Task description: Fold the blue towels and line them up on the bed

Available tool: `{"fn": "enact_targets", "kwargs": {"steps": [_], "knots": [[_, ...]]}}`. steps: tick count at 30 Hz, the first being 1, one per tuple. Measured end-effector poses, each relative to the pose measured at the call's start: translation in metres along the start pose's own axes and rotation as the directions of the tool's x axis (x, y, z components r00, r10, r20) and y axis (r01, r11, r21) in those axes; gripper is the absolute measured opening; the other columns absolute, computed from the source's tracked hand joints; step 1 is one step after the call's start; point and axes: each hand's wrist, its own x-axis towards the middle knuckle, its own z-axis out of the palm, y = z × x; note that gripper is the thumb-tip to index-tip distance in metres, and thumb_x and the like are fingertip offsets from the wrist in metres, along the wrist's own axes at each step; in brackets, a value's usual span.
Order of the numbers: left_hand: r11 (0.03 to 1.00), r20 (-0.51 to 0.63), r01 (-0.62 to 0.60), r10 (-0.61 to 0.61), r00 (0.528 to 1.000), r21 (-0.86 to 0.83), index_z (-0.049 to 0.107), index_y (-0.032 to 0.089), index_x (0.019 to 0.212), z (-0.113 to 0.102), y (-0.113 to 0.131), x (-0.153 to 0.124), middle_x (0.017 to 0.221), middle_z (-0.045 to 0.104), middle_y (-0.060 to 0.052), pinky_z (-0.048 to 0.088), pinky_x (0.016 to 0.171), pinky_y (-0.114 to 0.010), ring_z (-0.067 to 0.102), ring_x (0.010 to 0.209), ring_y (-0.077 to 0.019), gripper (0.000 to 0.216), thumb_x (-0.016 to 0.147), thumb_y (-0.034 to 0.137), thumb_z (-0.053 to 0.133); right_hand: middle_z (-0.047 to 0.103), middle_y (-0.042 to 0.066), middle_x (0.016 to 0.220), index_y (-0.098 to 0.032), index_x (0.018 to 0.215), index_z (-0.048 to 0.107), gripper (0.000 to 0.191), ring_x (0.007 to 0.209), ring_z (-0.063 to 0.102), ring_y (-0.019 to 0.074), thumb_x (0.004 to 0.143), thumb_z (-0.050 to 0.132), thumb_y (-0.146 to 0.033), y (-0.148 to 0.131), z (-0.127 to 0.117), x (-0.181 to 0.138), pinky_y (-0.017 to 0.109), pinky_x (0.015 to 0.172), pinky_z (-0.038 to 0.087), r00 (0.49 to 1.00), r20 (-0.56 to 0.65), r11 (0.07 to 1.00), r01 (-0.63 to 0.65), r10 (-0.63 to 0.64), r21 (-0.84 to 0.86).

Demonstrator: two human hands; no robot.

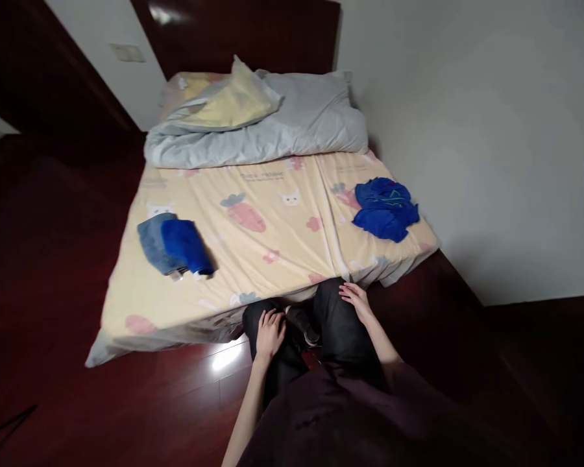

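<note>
My left hand (271, 332) lies on my left knee, fingers stretched out and holding nothing. On the other knee rests my right hand (355, 299), its fingers also extended and bare. Just beyond my knees is a bed with a yellow printed sheet (292, 227). Two folded cloths lie on its left side: a grey-blue one (152, 241) partly under a bright blue one (187, 245). Toward the right edge sits a crumpled blue cloth (385, 209) with green marks, apparently a garment. Neither hand touches any of these cloths.
A rolled-back grey quilt (253, 146) with a yellow side spans the bed's head, before a dark wooden headboard (253, 32). A white wall (491, 149) stands close along the right. Shiny dark red floor (165, 408) surrounds the bed's front and left.
</note>
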Motion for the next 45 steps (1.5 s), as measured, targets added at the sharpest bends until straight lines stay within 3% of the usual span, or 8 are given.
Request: {"fn": "enact_targets", "kwargs": {"steps": [8,12,16,20,24,31,37,45], "knots": [[0.998,-0.03,0.016,-0.014,0.999,0.058,0.077,0.022,0.108,0.009,0.011,-0.023,0.119,0.08,-0.012,0.041,0.126,-0.06,0.067,0.132,-0.0314,0.031,0.102,0.033,0.049,0.078,0.007,0.099,-0.019,0.102,0.078,0.043,0.093,0.073,0.0239,0.065,0.079,-0.042,-0.028,-0.086,0.068,0.037,0.086,0.06,0.948,-0.296,0.991,0.09,-0.114,-0.095],[0.997,-0.032,0.02,-0.018,0.999,0.071,0.077,0.022,0.107,0.009,0.015,-0.03,0.117,0.081,-0.011,0.041,0.125,-0.06,0.066,0.135,-0.0322,0.03,0.1,0.033,0.049,0.075,0.014,0.124,-0.014,0.119,0.077,0.047,0.1,0.072,0.025,0.077,0.065,-0.031,-0.081,-0.098,0.127,0.04,0.095,0.06,0.916,-0.243,0.905,0.219,-0.319,-0.365],[0.995,-0.032,0.031,-0.028,0.999,0.093,0.077,0.022,0.109,0.012,0.02,-0.037,0.117,0.081,-0.009,0.04,0.125,-0.062,0.065,0.136,-0.0324,0.031,0.102,0.033,0.049,0.057,0.019,0.156,-0.011,0.128,0.076,0.046,0.134,0.059,0.0271,0.087,0.056,-0.016,-0.128,-0.079,0.177,0.038,0.119,0.046,0.866,0.062,0.524,0.356,-0.497,-0.773],[0.991,-0.066,0.025,-0.017,0.998,0.129,0.077,0.022,0.109,0.014,0.022,-0.047,0.115,0.082,-0.009,0.044,0.123,-0.06,0.071,0.127,-0.0308,0.029,0.102,0.033,0.05,0.046,0.015,0.168,-0.015,0.144,0.068,0.054,0.146,0.046,0.0288,0.094,0.049,-0.007,-0.163,-0.051,0.222,0.041,0.122,0.04,0.878,0.334,0.038,0.368,-0.344,-0.929],[0.985,-0.1,0.019,-0.002,0.995,0.171,0.077,0.024,0.11,0.015,0.02,-0.057,0.117,0.081,-0.008,0.046,0.121,-0.058,0.073,0.124,-0.0293,0.029,0.104,0.032,0.05,0.055,0.016,0.161,-0.018,0.149,0.063,0.054,0.142,0.049,0.0286,0.098,0.047,-0.006,-0.189,-0.031,0.262,0.041,0.115,0.043,0.904,0.38,-0.169,0.351,-0.194,-0.921],[0.976,-0.123,0.031,-0.005,0.992,0.215,0.078,0.024,0.111,0.016,0.016,-0.058,0.119,0.081,-0.008,0.048,0.12,-0.056,0.073,0.122,-0.0287,0.028,0.104,0.03,0.051,0.067,0.021,0.144,-0.017,0.128,0.076,0.037,0.138,0.052,0.034,0.096,0.06,-0.012,-0.199,-0.031,0.298,0.049,0.115,0.041,0.938,0.313,-0.229,0.275,-0.152,-0.934],[0.979,-0.101,0.044,-0.024,0.995,0.201,0.078,0.023,0.109,0.019,0.021,-0.044,0.116,0.082,-0.008,0.047,0.119,-0.053,0.073,0.12,-0.0281,0.03,0.104,0.033,0.05,0.064,0.023,0.142,-0.015,0.13,0.074,0.035,0.132,0.057,0.0318,0.105,0.05,-0.018,-0.214,-0.078,0.293,0.043,0.11,0.047,0.947,0.231,-0.218,0.182,-0.222,-0.959],[0.986,-0.087,0.086,-0.074,0.993,0.144,0.078,0.025,0.103,0.018,0.028,-0.039,0.115,0.082,-0.009,0.046,0.12,-0.057,0.073,0.121,-0.0301,0.031,0.099,0.037,0.049,0.067,0.023,0.124,-0.01,0.116,0.074,0.024,0.113,0.065,0.0291,0.104,0.057,-0.023,-0.32,-0.164,0.272,0.046,0.113,0.049,0.697,-0.066,0.327,0.249,-0.714,-0.912]]}}
